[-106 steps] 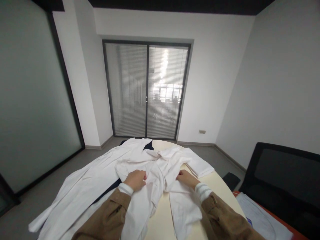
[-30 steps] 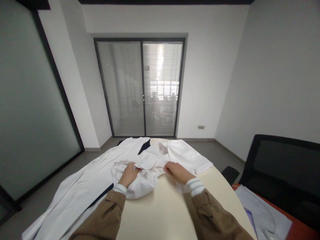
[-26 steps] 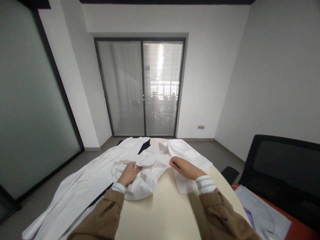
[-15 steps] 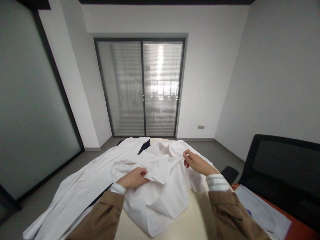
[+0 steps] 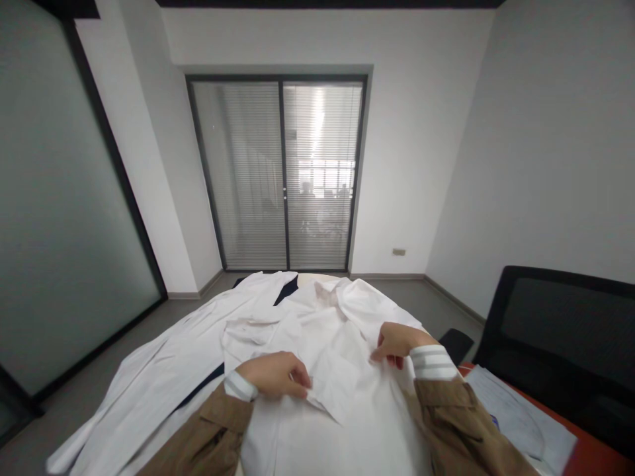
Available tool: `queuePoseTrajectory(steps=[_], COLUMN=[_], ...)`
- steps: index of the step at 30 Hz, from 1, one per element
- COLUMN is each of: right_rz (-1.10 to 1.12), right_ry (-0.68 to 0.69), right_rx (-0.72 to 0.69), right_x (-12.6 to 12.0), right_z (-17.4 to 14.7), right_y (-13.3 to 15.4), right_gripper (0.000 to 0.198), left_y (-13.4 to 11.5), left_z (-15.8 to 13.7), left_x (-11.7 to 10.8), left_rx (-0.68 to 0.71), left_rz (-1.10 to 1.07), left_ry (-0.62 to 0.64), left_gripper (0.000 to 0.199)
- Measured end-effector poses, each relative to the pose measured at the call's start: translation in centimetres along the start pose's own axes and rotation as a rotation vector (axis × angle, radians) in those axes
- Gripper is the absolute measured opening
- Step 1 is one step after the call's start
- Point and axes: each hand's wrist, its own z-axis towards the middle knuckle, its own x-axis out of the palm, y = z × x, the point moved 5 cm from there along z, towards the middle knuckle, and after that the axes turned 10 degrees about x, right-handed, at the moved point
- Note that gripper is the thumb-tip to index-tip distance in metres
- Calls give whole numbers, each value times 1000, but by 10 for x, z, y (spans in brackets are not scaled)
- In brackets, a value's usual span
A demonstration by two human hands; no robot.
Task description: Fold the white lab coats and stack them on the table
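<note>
A white shirt (image 5: 317,337) lies spread and wrinkled over the table in front of me. With thumb and fingers, my left hand (image 5: 280,375) pinches a loose pointed flap of it near the middle. On the right side of the cloth, my right hand (image 5: 399,340) points down, its fingertips closed on the fabric; the exact grip is partly hidden by the fingers. To the left lies another long white garment (image 5: 163,357), with dark navy fabric (image 5: 286,289) showing along its edge.
A black mesh chair (image 5: 565,330) stands to the right. Beside it, papers (image 5: 520,410) rest on a red-orange surface (image 5: 600,459). Beyond the table are glass doors with blinds (image 5: 285,172), and a frosted glass panel (image 5: 64,198) is at the left.
Both hands have moved nearer to me, the left also a little rightward. The shirt's near part has spread out and covers more of the table; the flap in my left hand came along.
</note>
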Motion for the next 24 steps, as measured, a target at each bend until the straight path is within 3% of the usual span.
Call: queuePoseTrajectory(steps=[4,6,9,11,16,24], right_rz=[-46,-42,-53,-55,-115,-274], right_ry=[-206,-246,-271,-244,-144,-142], right_rx=[-107,-223,-366,-409,-381,-331], right_x=[-13,-10,5,19,51,57], right_z=[-5,-6,-5,-1,14,17], right_y=[13,28,53,65,74,74], right_gripper=[12,26,35,38,48,22], left_y=[0,1,8,18,35,21], left_z=[-2,0,-2,-5,-7,-5], left_x=[4,-7,-29,-35,-24,-19], left_rx=[-84,-67,-71,-141,-240,-262], left_rz=[-96,-3,235,318,391,517], left_ry=[91,-27,-329,-394,-205,-143], left_gripper=[39,34,23,20,29,66])
